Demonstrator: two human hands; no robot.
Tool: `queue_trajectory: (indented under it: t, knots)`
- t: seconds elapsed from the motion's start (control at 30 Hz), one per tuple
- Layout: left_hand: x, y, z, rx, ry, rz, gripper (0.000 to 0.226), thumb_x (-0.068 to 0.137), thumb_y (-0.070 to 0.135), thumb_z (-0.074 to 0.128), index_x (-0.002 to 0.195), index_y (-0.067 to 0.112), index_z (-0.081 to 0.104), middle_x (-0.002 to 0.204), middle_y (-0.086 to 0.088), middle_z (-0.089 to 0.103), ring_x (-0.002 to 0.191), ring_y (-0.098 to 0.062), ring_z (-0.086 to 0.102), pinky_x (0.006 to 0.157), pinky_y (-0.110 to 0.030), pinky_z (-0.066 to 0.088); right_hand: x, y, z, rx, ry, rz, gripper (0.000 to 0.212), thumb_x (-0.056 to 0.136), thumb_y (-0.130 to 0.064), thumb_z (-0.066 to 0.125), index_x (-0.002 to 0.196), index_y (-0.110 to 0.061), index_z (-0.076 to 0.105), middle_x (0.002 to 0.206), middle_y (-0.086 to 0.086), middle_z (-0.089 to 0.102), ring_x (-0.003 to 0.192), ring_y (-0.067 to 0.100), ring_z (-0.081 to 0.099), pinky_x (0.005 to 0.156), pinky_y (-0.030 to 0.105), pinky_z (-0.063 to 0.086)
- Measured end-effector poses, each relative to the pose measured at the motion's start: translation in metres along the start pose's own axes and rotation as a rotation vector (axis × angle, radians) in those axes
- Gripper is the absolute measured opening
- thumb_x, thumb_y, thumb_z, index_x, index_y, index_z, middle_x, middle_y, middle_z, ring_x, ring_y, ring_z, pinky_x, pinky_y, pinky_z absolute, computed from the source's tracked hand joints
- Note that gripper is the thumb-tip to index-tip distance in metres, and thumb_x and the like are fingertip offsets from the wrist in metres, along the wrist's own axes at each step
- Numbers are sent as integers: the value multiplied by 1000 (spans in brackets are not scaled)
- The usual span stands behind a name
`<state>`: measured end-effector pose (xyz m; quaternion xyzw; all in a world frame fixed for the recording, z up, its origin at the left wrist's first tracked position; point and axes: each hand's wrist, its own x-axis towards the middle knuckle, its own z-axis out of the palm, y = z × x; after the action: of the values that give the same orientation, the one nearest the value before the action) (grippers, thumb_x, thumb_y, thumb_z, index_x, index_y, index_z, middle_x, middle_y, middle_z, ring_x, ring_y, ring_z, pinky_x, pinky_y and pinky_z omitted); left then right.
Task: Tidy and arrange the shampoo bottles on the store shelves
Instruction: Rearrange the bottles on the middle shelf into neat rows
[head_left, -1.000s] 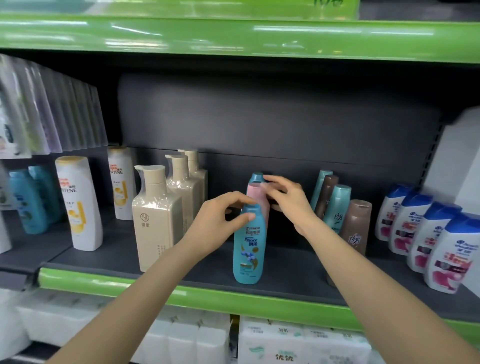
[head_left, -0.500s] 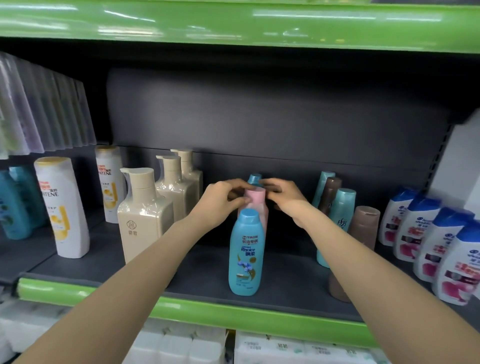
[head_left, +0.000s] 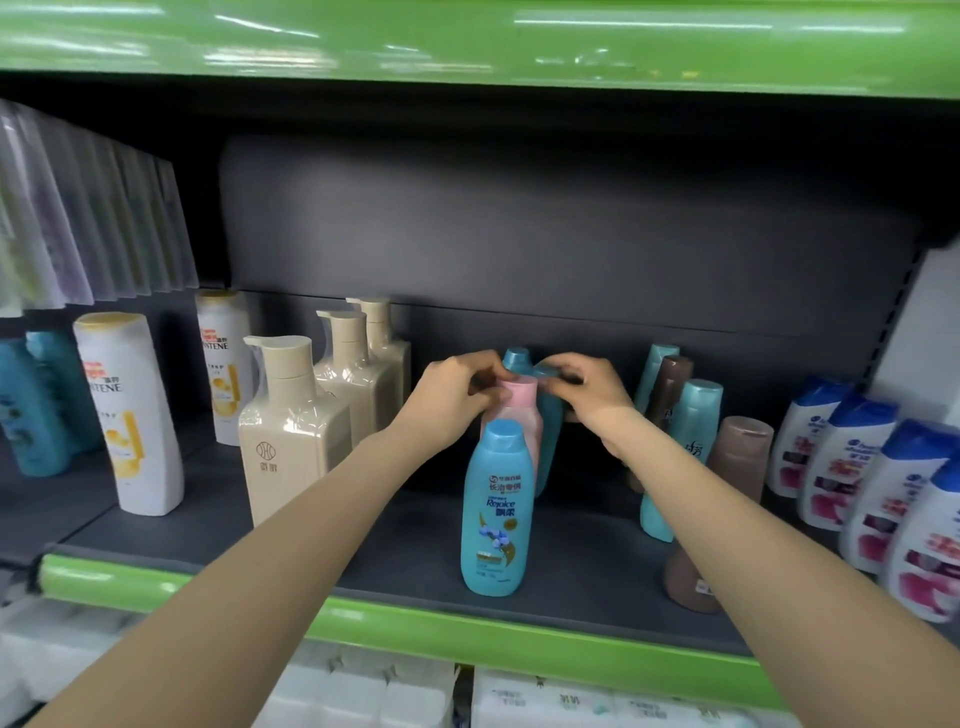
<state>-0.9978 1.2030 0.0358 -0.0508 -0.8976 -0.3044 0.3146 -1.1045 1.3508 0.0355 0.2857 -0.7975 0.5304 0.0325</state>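
Pink shampoo bottle (head_left: 517, 415), mid-shelf behind the blue one (head_left: 496, 512): left hand (head_left: 452, 397) pinches its cap, right hand (head_left: 592, 387) seemingly grips the teal bottle (head_left: 549, 415) beside it.

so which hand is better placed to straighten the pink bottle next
Left, probably. The left hand already has fingers curled at the pink bottle cap, while the right hand is on the teal bottle beside and behind it.

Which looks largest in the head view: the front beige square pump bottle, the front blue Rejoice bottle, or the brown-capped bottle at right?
1. Beige square pump bottle.
2. Blue Rejoice bottle, nearer the camera, so unsure.
3. Brown-capped bottle, partly hidden by the right arm.
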Motion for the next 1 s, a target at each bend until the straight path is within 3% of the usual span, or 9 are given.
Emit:
queue_trajectory:
  t: [0.1,0.23,0.37,0.47,0.57,0.67,0.8,0.93,1.0]
  knots:
    - [3,2,-2,33,-38,-4,10,86,8,61,95,11,64,91,0,65,83,-10,59,75,-13,44,-8,-6,-10,-9,74,-41,23,86,-13,66,109,-14,67,103,2,64,99,17,58,85,33,48]
    - [4,8,-7,83,-75,-4,16,87,9,60,102,12,66,100,-5,68,91,-15,62,84,-27,49,-22,-14,-23,-33,134,-55,29,86,-17,66,115,-14,65,112,5,65,104,18,59,87,25,43]
    - [3,26,-8,114,14,20,25,88,18,59,112,12,60,106,-7,65,94,-20,62,86,-33,49,-42,-26,-35,-58,254,-76,36,85,-19,69,120,-11,64,114,7,65,107,18,59,93,29,46]
    - [-2,46,-6,107,54,85,28,90,22,59,116,13,59,111,-7,61,100,-18,59,88,-28,47,-62,-37,-45,-96,314,-112,36,83,-23,70,117,-12,66,109,3,68,102,16,62,90,32,49]
    - [-14,65,-3,74,35,137,32,91,23,57,121,14,56,116,-4,58,105,-10,54,87,-17,38,-82,-48,-53,-127,299,-161,33,85,-22,68,116,-10,66,102,-1,66,91,8,60,77,21,45]
    - [-31,83,1,-65,-12,118,45,90,23,58,133,16,45,121,2,53,103,-5,53,87,-17,41,-99,-54,-59,-99,273,-179,30,87,-21,66,114,-9,66,100,-2,66,81,3,59,71,17,47]
    - [-53,92,10,-222,-140,23,49,89,29,60,134,19,43,116,7,55,100,-6,57,88,-18,46,-118,-58,-66,87,271,-95,24,87,-20,66,108,-8,69,100,5,70,94,21,66,79,36,55]
    - [-72,96,11,-355,-201,-30,42,86,24,65,125,18,50,103,7,61,87,-2,60,74,-8,47,-136,-64,-69,352,236,22,19,91,-16,61,107,-7,66,91,1,67,81,13,65,54,20,55]
    - [-84,97,10,-432,-248,-78,42,84,22,67,122,21,49,97,11,59,84,-1,60,73,-8,48,-142,-63,-69,418,230,56,19,91,-18,60,106,-8,66,93,3,68,79,13,65,52,19,54]
